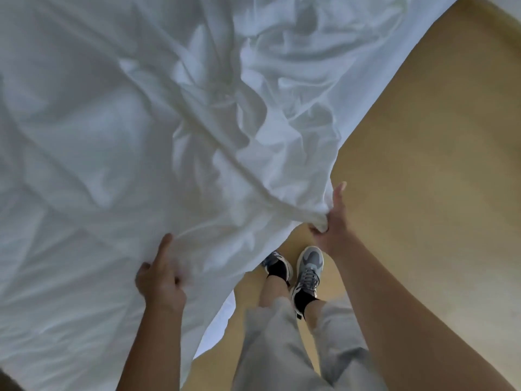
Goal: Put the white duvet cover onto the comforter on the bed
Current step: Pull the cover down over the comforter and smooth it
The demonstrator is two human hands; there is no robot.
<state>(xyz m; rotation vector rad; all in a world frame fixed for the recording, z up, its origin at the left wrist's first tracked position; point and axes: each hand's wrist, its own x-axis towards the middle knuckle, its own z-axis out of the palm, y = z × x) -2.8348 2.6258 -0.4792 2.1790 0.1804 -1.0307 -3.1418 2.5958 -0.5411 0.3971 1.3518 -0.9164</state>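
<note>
The white duvet cover (135,142) fills the left and top of the head view, wrinkled and lifted, with a thick fold running diagonally down to the right. My right hand (332,221) grips the bunched corner of the cover at its lower right edge, thumb pointing up. My left hand (160,277) holds the cover's lower edge further left, index finger stretched along the cloth and the other fingers curled. I cannot tell the comforter apart from the cover. A strip of white bedding (222,317) shows below the cover.
A tan floor (423,136) lies to the right and below. My two feet in grey-and-black sneakers (307,275) stand on it, close to the hanging edge of the cover. Light grey shorts (276,348) are at the bottom centre.
</note>
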